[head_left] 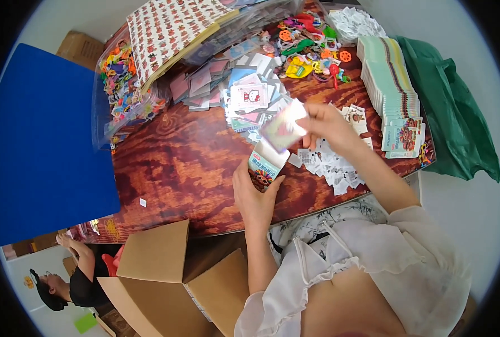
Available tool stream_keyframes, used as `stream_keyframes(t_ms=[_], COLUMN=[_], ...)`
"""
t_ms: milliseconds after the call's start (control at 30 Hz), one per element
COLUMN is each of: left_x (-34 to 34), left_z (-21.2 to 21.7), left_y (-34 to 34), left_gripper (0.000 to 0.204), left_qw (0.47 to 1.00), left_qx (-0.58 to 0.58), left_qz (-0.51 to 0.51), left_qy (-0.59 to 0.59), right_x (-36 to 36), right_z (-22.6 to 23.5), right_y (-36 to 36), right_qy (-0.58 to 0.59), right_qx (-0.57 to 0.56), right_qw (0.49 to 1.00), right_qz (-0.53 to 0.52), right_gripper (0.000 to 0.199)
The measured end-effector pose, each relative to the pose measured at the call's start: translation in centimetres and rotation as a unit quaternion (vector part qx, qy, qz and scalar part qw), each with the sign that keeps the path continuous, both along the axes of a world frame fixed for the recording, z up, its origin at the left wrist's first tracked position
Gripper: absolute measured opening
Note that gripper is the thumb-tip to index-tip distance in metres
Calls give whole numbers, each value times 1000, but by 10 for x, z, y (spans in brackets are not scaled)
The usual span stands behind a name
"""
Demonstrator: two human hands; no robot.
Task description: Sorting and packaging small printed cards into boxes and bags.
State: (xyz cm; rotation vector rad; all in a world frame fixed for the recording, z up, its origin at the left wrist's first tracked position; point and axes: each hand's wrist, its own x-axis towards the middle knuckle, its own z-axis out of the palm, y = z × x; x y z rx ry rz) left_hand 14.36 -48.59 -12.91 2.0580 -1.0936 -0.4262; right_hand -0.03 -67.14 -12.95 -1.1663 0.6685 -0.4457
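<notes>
Above the near edge of the wooden desk [177, 168], the left hand [254, 194] has its grip closed around a small open paper packet [265, 164], printed in pale blue with a colourful picture at its lower end, held upright with its open mouth upward; the right hand [324, 124] is just above it, its grip pinching a small card [283, 128] by the upper edge, the card's lower end at the packet's mouth; the card is blurred, so its print cannot be told; just right of the hands a loose heap of small white printed slips [334, 163] lies on the desk; beyond them, toward the middle of the desk, a spread of picture cards and stickers [244, 92] lies in a jumble, one showing a white cartoon cat; farther back a heap of small bright plastic toys [312, 50] sits near the far edge; along the right side a long row of flat packets [393, 84] stands stacked edge to edge, and beside it a green plastic bag [452, 118] hangs off the desk; at the left a clear plastic bag of coloured trinkets [121, 84] rests under a patterned sheet of red-and-white paper [171, 28]; a large blue board [42, 146] covers the left end; below the desk edge an open cardboard box [171, 275] stands beside the person's lap, and another person [70, 275] in black sits at the lower left.
</notes>
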Motion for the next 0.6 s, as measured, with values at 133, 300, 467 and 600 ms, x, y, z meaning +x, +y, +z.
stream_keyframes(t_ms=[133,300,467,600], left_x=[-15,-47,-59,-60], left_z=[5,6,12,17], left_y=[-6,-15,-24,-31], left_gripper=[74,76,76,74], left_qw=[998,994,993,991], left_qx=[6,-6,-17,-33], left_qz=[-16,-38,-59,-100], left_qy=[-60,-97,-98,-88], right_x=[-19,-30,-42,-51], right_z=[0,5,0,-5], right_y=[21,29,32,25], right_qy=[155,94,77,52], right_qx=[-303,-448,-485,-386], right_qw=[940,889,871,918], right_qz=[16,-7,-5,75], right_gripper=[11,18,22,19])
